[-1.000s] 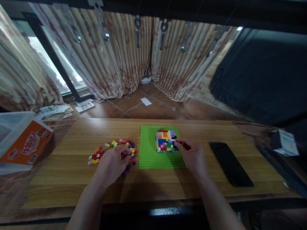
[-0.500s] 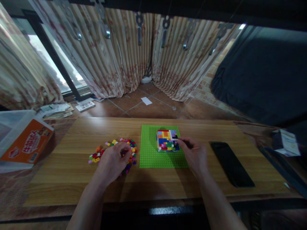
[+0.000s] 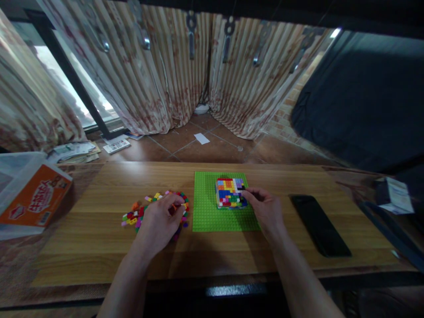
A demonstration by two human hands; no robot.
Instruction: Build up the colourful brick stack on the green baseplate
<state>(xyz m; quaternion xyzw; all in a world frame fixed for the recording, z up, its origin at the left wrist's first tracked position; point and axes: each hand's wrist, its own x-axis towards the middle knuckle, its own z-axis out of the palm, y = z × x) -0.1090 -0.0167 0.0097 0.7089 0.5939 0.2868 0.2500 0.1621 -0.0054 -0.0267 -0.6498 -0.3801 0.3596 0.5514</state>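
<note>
A multicoloured block built of toy bricks (image 3: pixel 227 192) stands on a green studded baseplate (image 3: pixel 205 221). My right hand (image 3: pixel 266 210) reaches in from the right, thumb and forefinger pinched at the block's right edge, where a small white brick (image 3: pixel 240 191) shows at the fingertips. Left of the plate, my left hand (image 3: pixel 162 221) is over a pile of loose bricks (image 3: pixel 134 216) in many colours. Its thumb and forefinger are curled toward each other. Whatever may be between them is too small to make out, and the hand hides part of the pile.
A black phone-like slab (image 3: pixel 319 225) lies on the wooden table (image 3: pixel 96 247) to the right of my right hand. Off the table's left end is a clear plastic tub with an orange label (image 3: pixel 38 194). Papers (image 3: pixel 74 152) lie beyond the far left corner.
My right fingertips have moved slightly left and down onto the block's right edge, covering more of the white brick. My left hand has shifted a little over the pile, its curled fingers turning.
</note>
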